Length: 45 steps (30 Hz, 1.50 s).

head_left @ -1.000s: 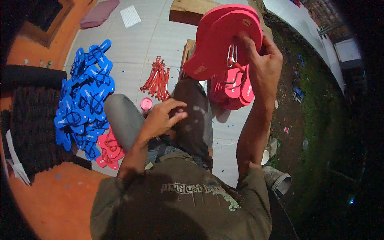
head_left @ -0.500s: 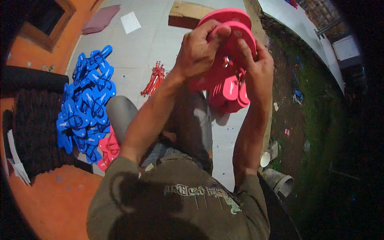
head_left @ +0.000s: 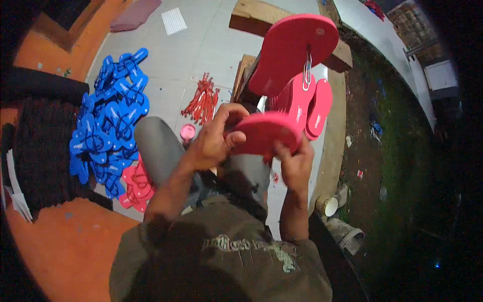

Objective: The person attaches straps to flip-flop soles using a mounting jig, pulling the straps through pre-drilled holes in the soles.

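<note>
A pinkish-red flip-flop sole [head_left: 264, 135] is held edge-on above my lap between both hands. My left hand [head_left: 219, 138] grips its left end, thumb on the near face. My right hand [head_left: 296, 163] closes on the right end, its fingers slightly blurred. Just beyond, a second pinkish-red sole [head_left: 289, 53] stands tilted by a wooden beam. A shiny metal hook-like tool [head_left: 308, 68] shows against that sole's face; how it is fixed cannot be made out. Behind the held sole are stacked pink soles [head_left: 321, 108].
Bunched red straps [head_left: 201, 100] and a small pink-filled round container [head_left: 187, 132] lie left of the soles. Blue flip-flops [head_left: 110, 121] are heaped at left, with pink flip-flops [head_left: 137, 186] nearer. A wooden beam [head_left: 256, 16] is at the far side; a bucket [head_left: 347, 235] stands right.
Both hands have come down and nearer with one sole. The other sole now stands by the beam, out of my hands, with the metal tool showing at it.
</note>
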Available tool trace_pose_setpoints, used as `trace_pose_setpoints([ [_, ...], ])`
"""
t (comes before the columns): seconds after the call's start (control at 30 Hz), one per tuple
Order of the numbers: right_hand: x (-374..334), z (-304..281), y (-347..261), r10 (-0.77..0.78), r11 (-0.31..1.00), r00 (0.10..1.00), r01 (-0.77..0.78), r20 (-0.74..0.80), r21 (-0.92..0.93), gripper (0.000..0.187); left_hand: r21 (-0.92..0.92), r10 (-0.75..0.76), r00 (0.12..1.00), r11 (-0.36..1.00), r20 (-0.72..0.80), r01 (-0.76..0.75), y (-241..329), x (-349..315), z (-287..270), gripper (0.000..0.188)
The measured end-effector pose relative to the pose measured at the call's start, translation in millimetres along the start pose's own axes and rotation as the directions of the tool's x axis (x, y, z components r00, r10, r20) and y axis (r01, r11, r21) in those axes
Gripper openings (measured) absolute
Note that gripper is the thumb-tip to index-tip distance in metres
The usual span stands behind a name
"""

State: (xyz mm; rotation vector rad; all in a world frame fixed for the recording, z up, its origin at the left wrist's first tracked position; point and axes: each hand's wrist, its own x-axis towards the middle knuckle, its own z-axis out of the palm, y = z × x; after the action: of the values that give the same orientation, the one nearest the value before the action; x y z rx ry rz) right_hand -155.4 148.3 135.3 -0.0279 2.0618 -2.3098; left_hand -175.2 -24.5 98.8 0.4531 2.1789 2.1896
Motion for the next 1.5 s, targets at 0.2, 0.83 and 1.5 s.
trace_pose_setpoints([
  [0.2,6,-18,36,0.109,0.977,0.991,-0.092,-0.08,0.192,0.025,0.485,-0.233,0.967,0.86,0.099,0.157,-10,-13,-31,0.043],
  [0.83,-23,7,110,-0.047,0.892,0.994,-0.001,-0.095,-0.453,0.028,0.416,0.008,0.983,0.907,-0.183,0.07,-50,-48,30,0.019],
  [1.5,-26,15,125,0.172,0.796,0.97,-0.24,-0.172,-0.556,0.033,0.396,-0.072,0.995,0.914,-0.069,0.094,-80,-72,29,0.019],
])
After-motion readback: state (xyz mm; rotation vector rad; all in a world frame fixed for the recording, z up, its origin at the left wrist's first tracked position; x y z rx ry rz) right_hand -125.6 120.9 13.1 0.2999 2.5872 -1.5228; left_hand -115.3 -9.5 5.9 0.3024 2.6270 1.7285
